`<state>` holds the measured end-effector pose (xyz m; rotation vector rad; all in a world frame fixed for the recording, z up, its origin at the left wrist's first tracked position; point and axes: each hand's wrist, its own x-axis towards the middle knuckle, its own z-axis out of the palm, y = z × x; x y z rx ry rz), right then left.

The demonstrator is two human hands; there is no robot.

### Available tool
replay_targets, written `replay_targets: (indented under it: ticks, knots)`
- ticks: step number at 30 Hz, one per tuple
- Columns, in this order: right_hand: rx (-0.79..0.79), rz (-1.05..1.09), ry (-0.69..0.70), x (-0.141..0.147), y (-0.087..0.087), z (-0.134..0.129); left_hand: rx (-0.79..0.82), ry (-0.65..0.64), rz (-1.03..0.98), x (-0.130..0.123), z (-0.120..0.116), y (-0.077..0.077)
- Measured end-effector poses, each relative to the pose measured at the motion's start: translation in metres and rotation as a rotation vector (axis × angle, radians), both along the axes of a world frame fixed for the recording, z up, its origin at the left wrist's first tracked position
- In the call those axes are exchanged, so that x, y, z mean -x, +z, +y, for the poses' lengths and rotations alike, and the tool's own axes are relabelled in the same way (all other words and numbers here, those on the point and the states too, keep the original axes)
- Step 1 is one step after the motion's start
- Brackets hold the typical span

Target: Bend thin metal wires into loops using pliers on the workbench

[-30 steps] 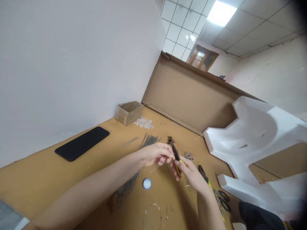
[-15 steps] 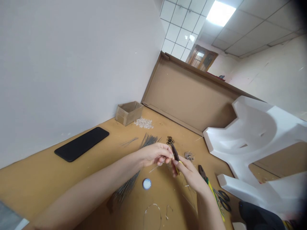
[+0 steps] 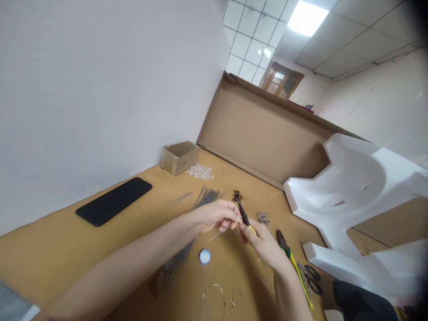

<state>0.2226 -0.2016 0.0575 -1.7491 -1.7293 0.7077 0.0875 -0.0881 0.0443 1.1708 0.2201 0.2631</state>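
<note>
My left hand [image 3: 225, 216] is closed in a pinch on a thin wire [image 3: 214, 236], whose free end sticks out below the fingers. My right hand [image 3: 259, 238] is wrapped round yellow-handled pliers [image 3: 244, 214], their dark jaws pointing up and away. The fingertips of both hands meet beside the pliers; what lies between them is too small to make out. Just past the plier tips lies a cluster of small black rings [image 3: 237, 195]. Under my left forearm is a bundle of grey wires [image 3: 182, 258]. A small round white-and-blue lid or spool [image 3: 204, 256] sits nearby.
A small cardboard box [image 3: 180, 158] stands by the wall, with a pile of clear bits [image 3: 200, 171] beside it. A black pad [image 3: 113, 201] lies left. To the right are green-and-yellow pliers [image 3: 294, 263], scissors [image 3: 312, 278], metal rings [image 3: 264, 217] and white foam [image 3: 334, 191]. A wire loop [image 3: 213, 298] lies in front.
My right hand and the pliers have shifted and turned very slightly, with the fingers closer round the handles. The left hand stays nearly still.
</note>
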Motion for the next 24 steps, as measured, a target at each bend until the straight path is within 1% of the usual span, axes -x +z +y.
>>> replay_targets:
  ticks: [4,11,18,21,24]
  knots:
    - [0.015,-0.036,-0.054,0.0,-0.007,0.002,-0.024,0.001,0.014,-0.002,-0.002,-0.003]
    - [-0.126,-0.152,-0.166,0.005,-0.017,0.006,-0.051,0.011,-0.007,-0.001,0.0,-0.004]
    - [-0.182,-0.3,-0.261,0.004,-0.024,0.012,-0.088,0.004,-0.024,0.002,0.001,-0.002]
    - [-0.185,-0.326,-0.27,0.002,-0.027,0.014,-0.122,0.03,-0.014,0.001,0.001,-0.002]
    - [-0.167,-0.334,-0.246,-0.001,-0.026,0.014,-0.159,0.034,-0.004,0.0,0.002,-0.002]
